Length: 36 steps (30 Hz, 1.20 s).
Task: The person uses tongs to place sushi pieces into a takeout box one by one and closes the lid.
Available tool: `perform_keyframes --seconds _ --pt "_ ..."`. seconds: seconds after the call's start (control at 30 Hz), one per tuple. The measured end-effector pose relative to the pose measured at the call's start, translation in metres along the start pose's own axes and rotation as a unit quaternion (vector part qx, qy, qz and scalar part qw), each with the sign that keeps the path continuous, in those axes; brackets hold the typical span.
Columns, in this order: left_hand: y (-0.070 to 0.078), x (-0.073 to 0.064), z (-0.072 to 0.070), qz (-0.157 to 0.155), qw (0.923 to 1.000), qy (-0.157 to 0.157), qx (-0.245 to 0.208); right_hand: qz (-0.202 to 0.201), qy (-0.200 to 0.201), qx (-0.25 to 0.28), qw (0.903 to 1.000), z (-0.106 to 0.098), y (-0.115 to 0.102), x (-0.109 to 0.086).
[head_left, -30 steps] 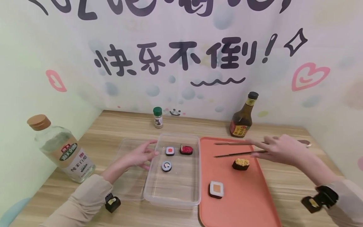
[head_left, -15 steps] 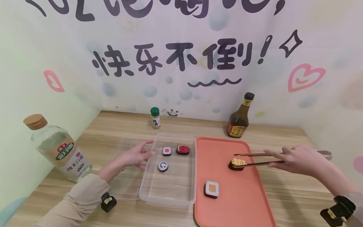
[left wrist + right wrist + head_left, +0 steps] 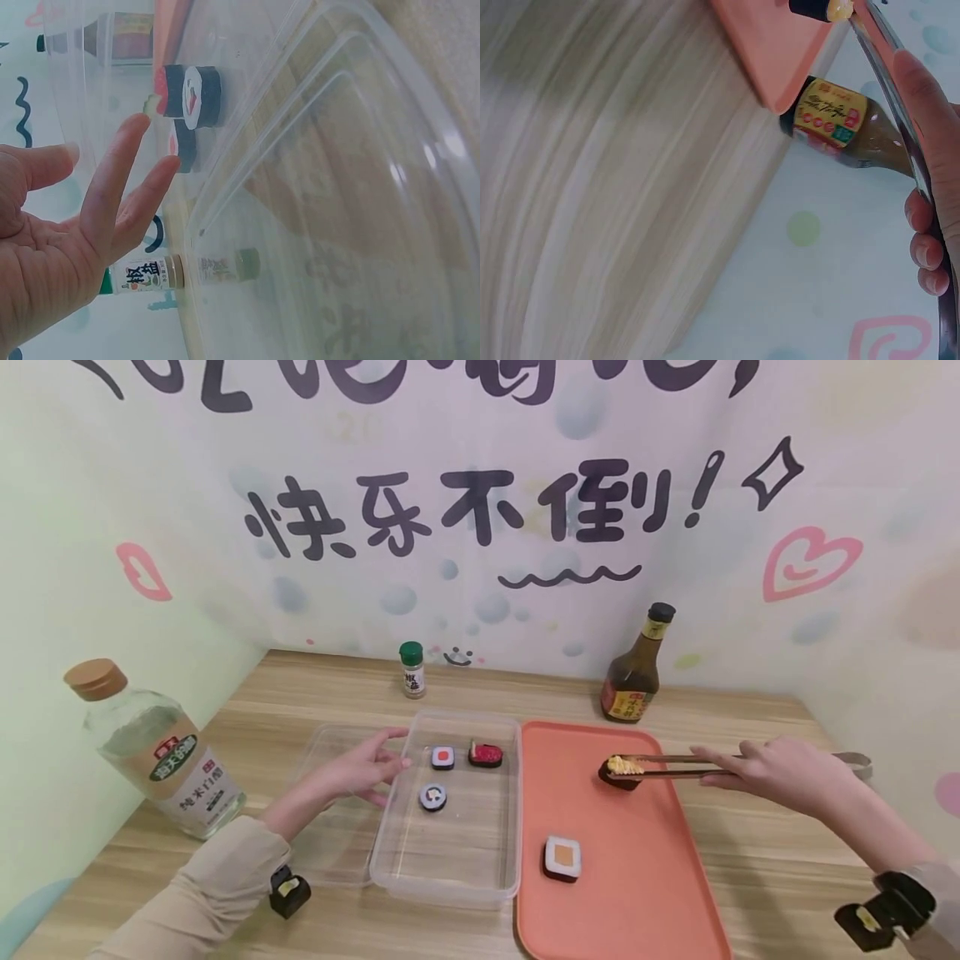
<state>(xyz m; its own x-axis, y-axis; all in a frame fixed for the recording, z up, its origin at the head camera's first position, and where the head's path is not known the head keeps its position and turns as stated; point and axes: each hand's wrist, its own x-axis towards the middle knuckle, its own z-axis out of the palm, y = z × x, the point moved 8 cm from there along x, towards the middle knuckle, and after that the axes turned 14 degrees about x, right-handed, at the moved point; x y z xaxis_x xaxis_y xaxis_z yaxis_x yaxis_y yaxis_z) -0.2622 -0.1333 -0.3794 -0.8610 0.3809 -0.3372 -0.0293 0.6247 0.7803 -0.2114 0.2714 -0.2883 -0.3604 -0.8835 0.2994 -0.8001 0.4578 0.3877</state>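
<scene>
Head view shows the right hand (image 3: 780, 774) grasping tongs (image 3: 678, 773) at the yellow-topped sushi (image 3: 622, 766) on the tray (image 3: 630, 885) and the left hand (image 3: 366, 770), unclenched, at the box (image 3: 442, 893), where an off-center or weak squeeze could let the sushi slip or tip.
</scene>
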Motion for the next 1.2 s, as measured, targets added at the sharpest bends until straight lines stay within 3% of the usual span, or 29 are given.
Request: perform_keyframes --seconds 0.13,0.27,0.33,0.5,0.7,0.87,1.03,1.2 --pt "-0.001 0.0 0.0 -0.005 1.0 -0.001 0.003 0.022 -0.004 -0.003 0.9997 -0.009 0.004 0.017" --pt "-0.002 0.001 -0.001 -0.01 0.9999 -0.001 0.005 -0.004 0.046 -0.008 0.9989 -0.024 0.005 0.042" --pt "-0.002 0.001 -0.001 -0.009 0.9999 -0.001 0.005 -0.019 0.053 -0.012 0.9983 -0.029 0.004 0.056" --pt "-0.001 0.001 -0.001 -0.007 0.9999 0.001 0.008 -0.02 0.024 0.0 0.9995 -0.037 0.0 0.088" --pt "0.0 0.001 -0.001 0.002 1.0 0.001 0.0 -0.023 0.035 0.019 0.9989 -0.041 -0.008 0.125" --pt "0.0 0.003 0.0 0.007 1.0 -0.004 -0.005 -0.015 -0.03 0.041 0.9986 -0.03 -0.018 0.152" --pt "-0.002 0.004 -0.001 -0.002 1.0 -0.007 -0.005 -0.018 -0.101 0.071 0.9921 -0.014 -0.037 0.178" --pt "-0.003 0.003 -0.001 -0.006 0.9999 -0.003 -0.01 -0.042 -0.124 0.076 0.9884 -0.001 -0.059 0.196"
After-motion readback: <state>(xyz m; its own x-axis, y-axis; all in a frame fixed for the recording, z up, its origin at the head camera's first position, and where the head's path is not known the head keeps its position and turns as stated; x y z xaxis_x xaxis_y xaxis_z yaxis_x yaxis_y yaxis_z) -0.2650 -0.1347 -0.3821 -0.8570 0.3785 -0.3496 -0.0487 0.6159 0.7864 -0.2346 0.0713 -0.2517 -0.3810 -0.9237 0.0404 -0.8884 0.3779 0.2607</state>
